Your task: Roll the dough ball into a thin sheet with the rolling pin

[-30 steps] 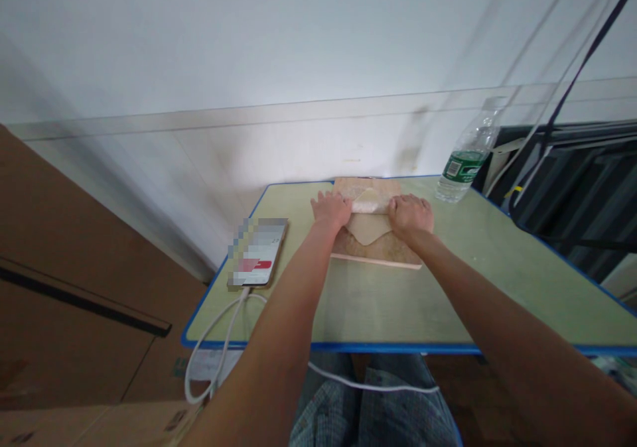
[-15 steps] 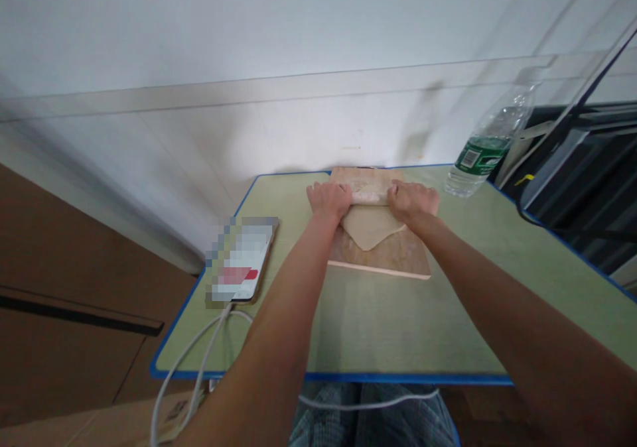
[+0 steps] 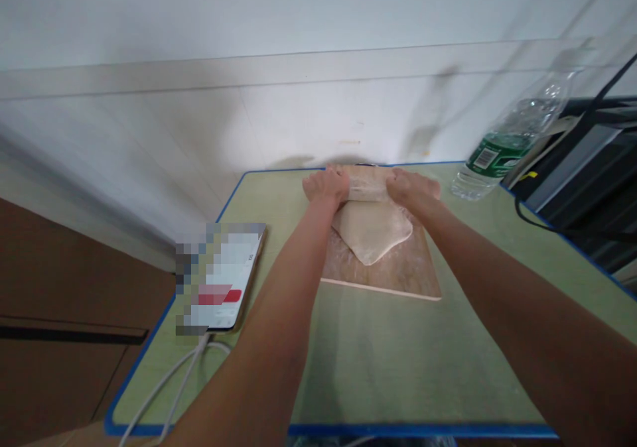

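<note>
A floured wooden rolling pin [image 3: 368, 187] lies crosswise near the far end of a wooden board [image 3: 388, 278]. My left hand [image 3: 327, 185] is closed around its left end, and my right hand [image 3: 412, 187] grips the right end. On the near side of the pin, a flat sheet of pale dough [image 3: 373, 231] spreads over the board, its near edge coming to a blunt point. The pin hides where the dough ends at the far side.
The board is on a green table [image 3: 398, 361] with blue edging, against a white wall. A phone [image 3: 223, 278] with a white cable [image 3: 174, 374] lies to the left. At the back right stands a partly filled plastic bottle [image 3: 502, 152], beside dark items.
The rolling pin and both hands have moved toward the far end of the board, and more of the dough sheet shows. The camera view has also come closer to the table.
</note>
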The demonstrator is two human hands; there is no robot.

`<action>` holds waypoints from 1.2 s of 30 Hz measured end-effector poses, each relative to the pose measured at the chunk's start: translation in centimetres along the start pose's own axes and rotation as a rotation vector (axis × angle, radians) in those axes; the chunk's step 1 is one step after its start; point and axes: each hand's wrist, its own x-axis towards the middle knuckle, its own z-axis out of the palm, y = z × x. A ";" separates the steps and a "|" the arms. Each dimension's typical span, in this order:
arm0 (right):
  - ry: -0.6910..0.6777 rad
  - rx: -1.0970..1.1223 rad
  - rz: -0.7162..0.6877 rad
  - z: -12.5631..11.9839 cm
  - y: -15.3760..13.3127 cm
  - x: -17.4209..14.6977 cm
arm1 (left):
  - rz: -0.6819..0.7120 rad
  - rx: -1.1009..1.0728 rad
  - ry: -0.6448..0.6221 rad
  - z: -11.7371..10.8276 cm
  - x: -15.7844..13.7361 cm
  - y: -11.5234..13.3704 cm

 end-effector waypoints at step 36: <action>0.153 0.112 -0.074 1.2 -1.4 7.8 | 0.032 -0.144 0.066 1.9 8.6 1.4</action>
